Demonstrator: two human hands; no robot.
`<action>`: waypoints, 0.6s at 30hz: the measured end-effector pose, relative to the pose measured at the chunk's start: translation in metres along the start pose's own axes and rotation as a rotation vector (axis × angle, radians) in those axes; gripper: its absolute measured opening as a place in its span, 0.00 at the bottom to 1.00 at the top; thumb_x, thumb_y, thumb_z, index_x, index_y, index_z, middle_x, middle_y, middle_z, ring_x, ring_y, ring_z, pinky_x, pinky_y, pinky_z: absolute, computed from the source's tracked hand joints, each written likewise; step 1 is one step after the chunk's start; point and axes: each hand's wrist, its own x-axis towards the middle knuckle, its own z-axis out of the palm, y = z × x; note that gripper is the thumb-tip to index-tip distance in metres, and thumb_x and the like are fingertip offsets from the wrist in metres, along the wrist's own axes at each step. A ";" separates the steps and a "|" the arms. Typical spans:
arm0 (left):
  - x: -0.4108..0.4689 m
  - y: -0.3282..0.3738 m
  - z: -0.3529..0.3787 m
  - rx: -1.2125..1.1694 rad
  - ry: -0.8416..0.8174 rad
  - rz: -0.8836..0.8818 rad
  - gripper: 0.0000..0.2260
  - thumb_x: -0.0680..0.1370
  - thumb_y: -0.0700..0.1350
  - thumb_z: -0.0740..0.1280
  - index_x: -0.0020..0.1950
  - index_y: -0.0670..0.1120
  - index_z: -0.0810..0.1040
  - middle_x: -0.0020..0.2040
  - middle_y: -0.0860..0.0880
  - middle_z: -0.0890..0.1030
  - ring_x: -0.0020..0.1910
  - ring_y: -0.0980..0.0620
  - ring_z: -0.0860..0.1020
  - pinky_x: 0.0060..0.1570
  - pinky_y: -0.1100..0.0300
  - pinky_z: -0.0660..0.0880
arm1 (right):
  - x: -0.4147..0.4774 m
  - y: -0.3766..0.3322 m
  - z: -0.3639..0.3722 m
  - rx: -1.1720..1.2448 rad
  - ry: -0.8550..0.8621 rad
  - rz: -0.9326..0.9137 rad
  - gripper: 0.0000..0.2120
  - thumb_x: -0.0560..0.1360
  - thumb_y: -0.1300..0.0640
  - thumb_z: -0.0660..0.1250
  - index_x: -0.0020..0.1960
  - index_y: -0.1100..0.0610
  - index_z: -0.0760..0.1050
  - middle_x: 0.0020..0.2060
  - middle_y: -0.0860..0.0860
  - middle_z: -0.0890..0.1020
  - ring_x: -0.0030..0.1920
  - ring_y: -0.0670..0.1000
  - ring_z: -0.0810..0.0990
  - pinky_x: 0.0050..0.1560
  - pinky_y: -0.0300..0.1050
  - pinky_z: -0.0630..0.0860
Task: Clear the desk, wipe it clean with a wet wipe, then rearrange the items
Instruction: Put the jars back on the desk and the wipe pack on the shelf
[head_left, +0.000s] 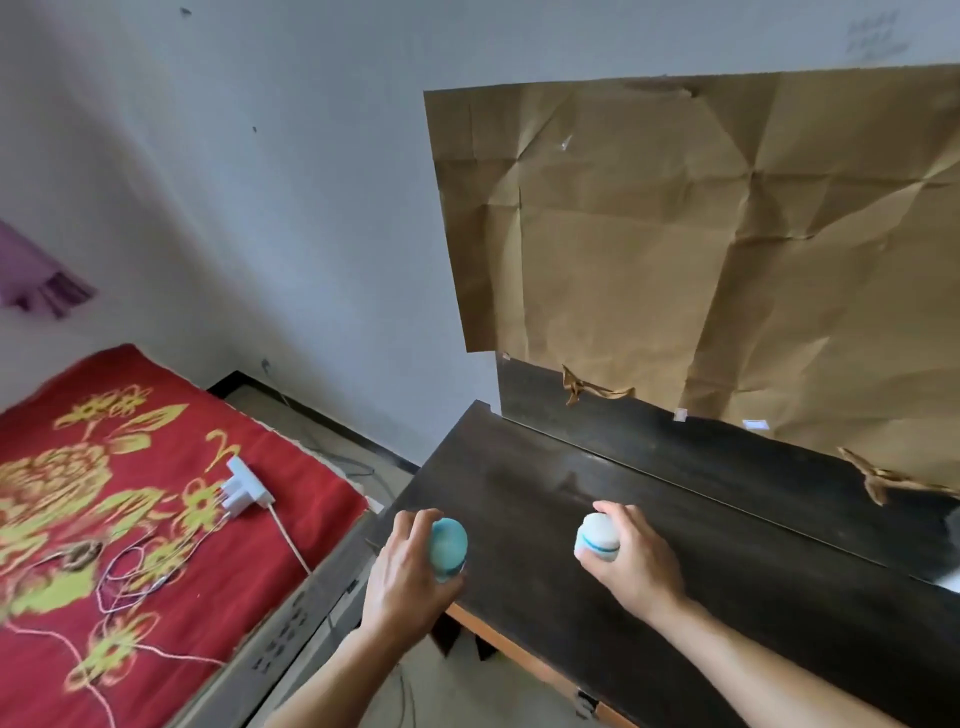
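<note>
My left hand (402, 577) grips a light blue bottle (448, 543) over the near left corner of the dark wooden desk (597, 499). Its rounded blue cap faces me. To the right, my right hand (634, 558) grips a white bottle with a blue band (597, 538) above the desk's front part. Both bottles are seen from the top, so their lower ends are hidden by my fingers. Whether either bottle touches the desk cannot be told.
Crumpled brown paper (701, 244) covers the wall behind the desk. To the left stands a bed with a red flowered cover (130, 493), carrying a white charger plug (244, 488) and tangled cables (135, 571). A white object (953, 577) shows at the desk's right edge.
</note>
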 end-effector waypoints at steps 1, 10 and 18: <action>0.016 -0.008 0.000 -0.001 -0.012 0.002 0.25 0.64 0.56 0.71 0.58 0.55 0.69 0.51 0.57 0.70 0.45 0.52 0.75 0.40 0.59 0.72 | 0.012 -0.005 0.010 0.003 -0.020 0.019 0.26 0.65 0.45 0.72 0.61 0.47 0.72 0.51 0.44 0.76 0.50 0.51 0.79 0.45 0.42 0.73; 0.140 -0.062 0.022 0.118 -0.079 0.096 0.24 0.64 0.56 0.72 0.57 0.54 0.72 0.50 0.54 0.74 0.49 0.50 0.71 0.47 0.55 0.70 | 0.109 -0.032 0.067 -0.077 -0.155 0.075 0.25 0.67 0.41 0.67 0.62 0.45 0.69 0.54 0.44 0.75 0.53 0.51 0.76 0.48 0.44 0.73; 0.261 -0.086 0.069 0.028 -0.342 0.191 0.25 0.68 0.52 0.74 0.61 0.53 0.67 0.60 0.54 0.72 0.56 0.52 0.68 0.50 0.58 0.75 | 0.175 -0.039 0.114 -0.190 -0.082 0.189 0.23 0.71 0.46 0.68 0.63 0.49 0.67 0.55 0.47 0.74 0.57 0.50 0.73 0.50 0.44 0.73</action>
